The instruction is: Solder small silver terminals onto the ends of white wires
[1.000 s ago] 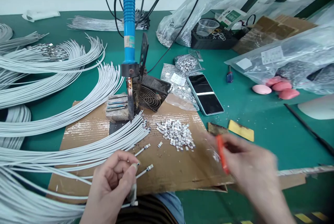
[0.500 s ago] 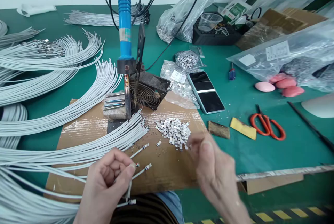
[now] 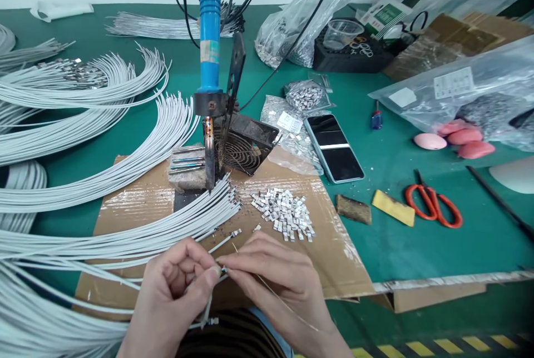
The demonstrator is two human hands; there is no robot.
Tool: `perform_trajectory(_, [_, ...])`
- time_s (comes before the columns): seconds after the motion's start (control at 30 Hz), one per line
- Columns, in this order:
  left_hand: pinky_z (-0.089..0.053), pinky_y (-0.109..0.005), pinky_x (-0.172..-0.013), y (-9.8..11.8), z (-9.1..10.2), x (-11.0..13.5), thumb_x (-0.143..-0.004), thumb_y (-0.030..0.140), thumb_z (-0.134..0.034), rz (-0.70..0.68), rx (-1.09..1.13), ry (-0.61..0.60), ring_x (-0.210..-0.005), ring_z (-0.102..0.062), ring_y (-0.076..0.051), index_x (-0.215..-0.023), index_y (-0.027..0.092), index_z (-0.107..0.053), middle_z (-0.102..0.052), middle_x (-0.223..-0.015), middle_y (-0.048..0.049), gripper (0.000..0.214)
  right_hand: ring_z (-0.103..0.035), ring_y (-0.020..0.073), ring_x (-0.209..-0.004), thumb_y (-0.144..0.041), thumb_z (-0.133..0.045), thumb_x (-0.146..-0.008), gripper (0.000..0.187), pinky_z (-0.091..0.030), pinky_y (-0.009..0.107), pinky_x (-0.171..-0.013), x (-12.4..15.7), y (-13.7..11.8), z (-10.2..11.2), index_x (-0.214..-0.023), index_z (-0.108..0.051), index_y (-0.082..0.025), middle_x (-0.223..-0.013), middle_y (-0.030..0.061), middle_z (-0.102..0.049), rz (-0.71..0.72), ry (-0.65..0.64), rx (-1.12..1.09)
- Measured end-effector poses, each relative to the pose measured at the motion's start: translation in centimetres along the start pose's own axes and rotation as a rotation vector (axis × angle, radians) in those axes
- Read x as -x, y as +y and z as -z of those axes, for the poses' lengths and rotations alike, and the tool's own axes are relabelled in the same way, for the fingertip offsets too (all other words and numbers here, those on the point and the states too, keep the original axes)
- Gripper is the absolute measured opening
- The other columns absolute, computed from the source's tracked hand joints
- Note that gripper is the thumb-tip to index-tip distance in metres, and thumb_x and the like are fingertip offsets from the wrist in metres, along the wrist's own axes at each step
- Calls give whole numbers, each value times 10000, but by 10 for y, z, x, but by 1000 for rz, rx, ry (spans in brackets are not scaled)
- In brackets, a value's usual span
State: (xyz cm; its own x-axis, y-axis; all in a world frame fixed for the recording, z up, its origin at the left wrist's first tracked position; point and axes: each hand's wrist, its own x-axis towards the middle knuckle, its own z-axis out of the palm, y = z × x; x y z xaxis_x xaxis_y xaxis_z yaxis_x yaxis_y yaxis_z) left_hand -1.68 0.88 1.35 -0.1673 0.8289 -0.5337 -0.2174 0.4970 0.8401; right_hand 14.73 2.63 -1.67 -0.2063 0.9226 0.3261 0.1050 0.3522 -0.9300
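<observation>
My left hand (image 3: 179, 286) is closed, pinching a white cable near its end, where tiny coloured wire ends (image 3: 224, 270) show at the thumb tip. Against that end my right hand (image 3: 279, 280) brings its pinched fingertips; any small part between them is hidden. A thin solder wire (image 3: 275, 292) runs through the right hand's fingers. Just beyond the hands lies a cable with a metal connector (image 3: 236, 233) on it. A heap of small silvery-white connectors (image 3: 286, 214) sits on the cardboard (image 3: 334, 269). The blue-handled soldering iron (image 3: 209, 63) stands upright, tip down, behind the cable bundle (image 3: 183, 224).
More white cable bundles (image 3: 62, 141) cover the left side. To the right lie a phone (image 3: 336, 149), a brown sponge (image 3: 354, 209), a yellow sponge (image 3: 393, 208) and orange-handled scissors (image 3: 434, 205). Plastic bags (image 3: 459, 85) and a black tray (image 3: 350, 58) stand at the back.
My right hand has moved left from beside the connector heap to the cable end at my left hand. The left hand keeps its pinch. The view has shifted slightly.
</observation>
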Motion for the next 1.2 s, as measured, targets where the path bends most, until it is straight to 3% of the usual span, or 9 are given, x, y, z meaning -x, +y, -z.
perform_trajectory(0.13, [-286, -157, -493, 1, 0, 0, -595, 234, -933, 9, -9, -3, -480, -413, -59, -591, 154, -701, -550, -493, 53, 245, -662, 171, -691, -12, -732, -920, 319, -545, 290, -645, -1, 0, 7, -1127, -847, -225, -790, 49, -798, 86, -72, 56])
perform_trajectory(0.43, [-243, -163, -481, 4, -1, 1, -604, 226, -911, 35, 1, -41, -455, -379, -51, -584, 151, -679, -537, -466, 60, 244, -642, 160, -709, -6, -737, -919, 225, -552, 271, -649, -3, 3, 12, -1079, -825, -137, -816, 66, -804, 160, -143, 93])
perform_trajectory(0.53, [-274, -163, -483, 2, 0, 1, -611, 220, -901, 21, 0, -35, -461, -409, -59, -583, 159, -676, -540, -470, 60, 234, -655, 146, -720, -9, -720, -929, 211, -550, 257, -679, 0, 1, 15, -1047, -812, -158, -823, 42, -791, 110, -130, 92])
perform_trajectory(0.63, [-279, -161, -481, 1, 0, 0, -623, 227, -891, 2, -25, -28, -464, -417, -58, -590, 158, -677, -547, -479, 58, 227, -663, 124, -715, -83, -669, -981, 159, -525, 238, -683, 4, -2, 19, -970, -781, -196, -809, 4, -754, -28, -92, 66])
perform_trajectory(0.8, [-293, -154, -475, 0, -3, 4, -665, 256, -872, -39, -94, -26, -456, -422, -54, -614, 156, -681, -549, -488, 59, 221, -560, 121, -674, -244, -547, -1062, 262, -420, 245, -598, 2, -7, 11, -821, -642, -203, -752, -22, -598, -223, -153, 62])
perform_trajectory(0.87, [-312, -148, -475, -1, -3, 6, -676, 260, -869, -45, -110, -23, -462, -440, -57, -627, 159, -680, -555, -504, 58, 220, -523, 122, -682, -214, -536, -1060, 265, -400, 249, -607, -2, -7, 5, -797, -565, -209, -752, -32, -544, -203, -183, 57])
perform_trajectory(0.97, [-330, -143, -475, -4, -2, 6, -700, 266, -865, -48, -116, -36, -465, -453, -58, -644, 166, -673, -554, -516, 61, 223, -482, 129, -709, -105, -513, -1027, 254, -388, 257, -646, -3, -5, -4, -803, -488, -220, -756, -40, -489, -65, -193, 74])
perform_trajectory(1.1, [-341, -149, -468, -7, 1, 1, -729, 266, -857, -65, -142, -148, -454, -483, -68, -672, 174, -682, -584, -512, 51, 206, -474, 133, -713, -65, -529, -984, 249, -389, 263, -672, 7, 3, -16, -795, -494, -223, -744, -42, -483, -41, -7, 26])
perform_trajectory(1.2, [-327, -146, -481, -5, -2, 0, -723, 280, -863, -84, -132, -55, -467, -461, -63, -673, 174, -680, -573, -515, 59, 217, -452, 117, -645, -124, -503, -1059, 305, -371, 238, -592, 14, 10, -21, -773, -492, -228, -713, -51, -466, -160, 187, -32])
